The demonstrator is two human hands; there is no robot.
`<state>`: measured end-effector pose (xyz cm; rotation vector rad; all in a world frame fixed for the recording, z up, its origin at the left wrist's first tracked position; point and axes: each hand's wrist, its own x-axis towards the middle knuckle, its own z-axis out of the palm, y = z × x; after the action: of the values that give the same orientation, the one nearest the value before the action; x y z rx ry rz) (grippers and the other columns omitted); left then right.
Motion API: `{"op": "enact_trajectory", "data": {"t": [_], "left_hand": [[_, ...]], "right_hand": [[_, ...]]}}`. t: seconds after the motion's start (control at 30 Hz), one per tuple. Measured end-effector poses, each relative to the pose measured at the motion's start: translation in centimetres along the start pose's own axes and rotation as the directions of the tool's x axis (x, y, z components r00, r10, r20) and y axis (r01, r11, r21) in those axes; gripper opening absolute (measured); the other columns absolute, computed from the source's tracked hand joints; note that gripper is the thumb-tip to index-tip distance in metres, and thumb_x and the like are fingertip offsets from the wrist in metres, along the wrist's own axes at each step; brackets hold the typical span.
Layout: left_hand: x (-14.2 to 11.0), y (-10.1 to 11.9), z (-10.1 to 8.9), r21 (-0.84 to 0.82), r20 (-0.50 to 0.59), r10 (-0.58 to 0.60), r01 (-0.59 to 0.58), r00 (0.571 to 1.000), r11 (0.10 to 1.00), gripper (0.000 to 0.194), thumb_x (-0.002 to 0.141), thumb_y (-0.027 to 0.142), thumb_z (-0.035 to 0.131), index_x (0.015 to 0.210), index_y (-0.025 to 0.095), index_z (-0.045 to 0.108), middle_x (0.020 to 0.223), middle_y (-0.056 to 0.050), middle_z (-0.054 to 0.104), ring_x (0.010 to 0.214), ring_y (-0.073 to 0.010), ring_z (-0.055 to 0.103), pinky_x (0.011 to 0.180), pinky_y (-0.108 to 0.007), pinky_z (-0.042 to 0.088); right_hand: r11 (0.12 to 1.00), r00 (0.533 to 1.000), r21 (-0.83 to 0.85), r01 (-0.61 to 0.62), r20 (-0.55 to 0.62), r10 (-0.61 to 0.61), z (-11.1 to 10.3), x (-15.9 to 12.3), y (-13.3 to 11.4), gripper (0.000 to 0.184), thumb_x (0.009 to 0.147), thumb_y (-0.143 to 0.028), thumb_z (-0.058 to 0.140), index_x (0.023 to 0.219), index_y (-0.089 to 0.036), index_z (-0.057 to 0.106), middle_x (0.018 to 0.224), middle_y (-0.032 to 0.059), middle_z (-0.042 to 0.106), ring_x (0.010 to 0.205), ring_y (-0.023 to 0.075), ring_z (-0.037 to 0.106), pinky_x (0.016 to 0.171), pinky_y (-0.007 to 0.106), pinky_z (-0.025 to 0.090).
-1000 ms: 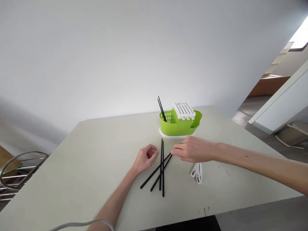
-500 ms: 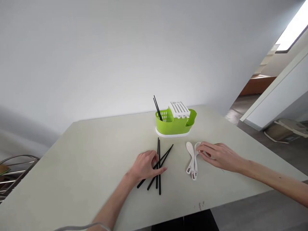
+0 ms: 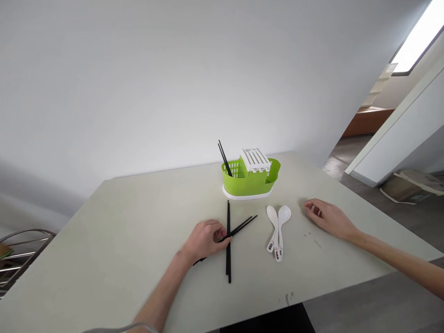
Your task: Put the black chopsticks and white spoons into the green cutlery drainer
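My left hand is closed in a pinch around a pair of black chopsticks, held slantwise across another black pair that lies on the table. My palm and fingers hide part of the held pair. To the right, white spoons with printed labels on their handles lie fanned out, bowls toward the wall. Beyond the spoons, my right hand rests on or just above the tabletop. Its fingers are loosely curled and apart from the thumb, holding nothing.
A green cutlery holder with a white slotted top and white base stands near the wall, black chopsticks leaning in its left compartment. The pale table has dark marks near its front edge. A metal rack is at far left.
My left hand has closed on the slanted chopsticks, bringing them together and turning them slightly. My right hand has moved right, away from the spoons, which stay on the table.
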<state>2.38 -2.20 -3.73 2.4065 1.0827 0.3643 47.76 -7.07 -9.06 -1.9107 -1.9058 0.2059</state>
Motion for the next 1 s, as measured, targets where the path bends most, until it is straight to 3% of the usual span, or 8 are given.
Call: {"op": "enact_trajectory", "data": {"t": [0.17, 0.33, 0.5, 0.67, 0.83, 0.93, 1.0], "left_hand": [[0.0, -0.3, 0.1, -0.015, -0.014, 0.009, -0.009, 1.0, 1.0, 0.021, 0.087, 0.038, 0.07, 0.077, 0.021, 0.064, 0.076, 0.001, 0.063, 0.069, -0.0138, 0.053, 0.064, -0.027, 0.04], [0.1, -0.4, 0.2, -0.041, -0.037, 0.014, -0.016, 0.999, 0.999, 0.019, 0.087, 0.036, 0.069, 0.076, 0.021, 0.065, 0.075, 0.001, 0.064, 0.068, -0.0133, 0.053, 0.064, -0.027, 0.041], [0.2, -0.9, 0.3, -0.099, -0.033, -0.014, 0.011, 0.999, 0.995, 0.02, 0.085, 0.037, 0.071, 0.075, 0.02, 0.066, 0.074, 0.001, 0.064, 0.067, -0.0125, 0.054, 0.063, -0.026, 0.042], [0.2, -1.3, 0.5, -0.205, -0.027, -0.069, 0.062, 0.997, 0.977, 0.032, 0.088, 0.046, 0.069, 0.072, 0.019, 0.067, 0.07, 0.0, 0.063, 0.062, -0.0124, 0.05, 0.059, -0.026, 0.04], [0.2, -1.4, 0.3, -0.392, 0.012, -0.145, 0.138, 0.989, 0.91, 0.046, 0.091, 0.06, 0.064, 0.075, 0.017, 0.071, 0.068, 0.0, 0.059, 0.062, -0.0124, 0.043, 0.057, -0.027, 0.036], [0.2, -1.6, -0.2, -0.499, 0.038, -0.205, 0.196, 0.978, 0.844, 0.052, 0.09, 0.066, 0.063, 0.079, 0.016, 0.073, 0.064, 0.002, 0.051, 0.061, -0.0118, 0.037, 0.055, -0.027, 0.03], [0.3, -1.8, -0.5, -0.561, 0.047, -0.233, 0.219, 0.971, 0.798, 0.055, 0.09, 0.068, 0.063, 0.079, 0.016, 0.072, 0.063, 0.003, 0.048, 0.06, -0.0113, 0.034, 0.054, -0.027, 0.027]], "right_hand": [[0.988, 0.993, 0.107, -0.115, -0.009, 0.117, 0.7, 0.3, 0.8, 0.042, 0.096, -0.058, 0.046, 0.102, -0.023, 0.069, 0.09, 0.0071, 0.075, 0.075, 0.0246, 0.067, 0.071, 0.039, 0.053], [0.994, 0.998, 0.093, -0.051, -0.03, 0.054, 0.6, 0.8, 0.5, 0.038, 0.096, -0.054, 0.047, 0.102, -0.024, 0.068, 0.092, 0.0067, 0.074, 0.076, 0.0236, 0.067, 0.073, 0.039, 0.053], [0.996, 0.998, 0.089, 0.004, -0.07, 0.002, -0.4, 1.7, -1.4, 0.035, 0.099, -0.054, 0.046, 0.1, -0.025, 0.067, 0.093, 0.0054, 0.074, 0.074, 0.0214, 0.067, 0.071, 0.037, 0.054], [0.983, 0.988, 0.12, 0.141, -0.076, -0.133, -1.7, 2.4, -5.4, 0.028, 0.101, -0.047, 0.046, 0.102, -0.026, 0.065, 0.098, 0.0061, 0.074, 0.076, 0.0204, 0.067, 0.071, 0.035, 0.053], [0.941, 0.969, 0.241, 0.239, -0.003, -0.246, -2.2, 2.0, -11.6, 0.026, 0.103, -0.044, 0.047, 0.104, -0.026, 0.065, 0.091, 0.0062, 0.073, 0.071, 0.0191, 0.064, 0.069, 0.035, 0.052], [0.913, 0.968, 0.374, 0.162, 0.117, -0.22, -1.7, 1.5, -15.4, 0.028, 0.103, -0.048, 0.05, 0.103, -0.026, 0.066, 0.089, 0.0042, 0.071, 0.069, 0.0175, 0.062, 0.069, 0.034, 0.052], [0.856, 0.947, 0.517, 0.0, 0.276, -0.166, -1.2, 1.6, -17.5, 0.034, 0.102, -0.055, 0.052, 0.112, -0.025, 0.065, 0.093, 0.0048, 0.071, 0.072, 0.0175, 0.064, 0.064, 0.032, 0.051]]}}
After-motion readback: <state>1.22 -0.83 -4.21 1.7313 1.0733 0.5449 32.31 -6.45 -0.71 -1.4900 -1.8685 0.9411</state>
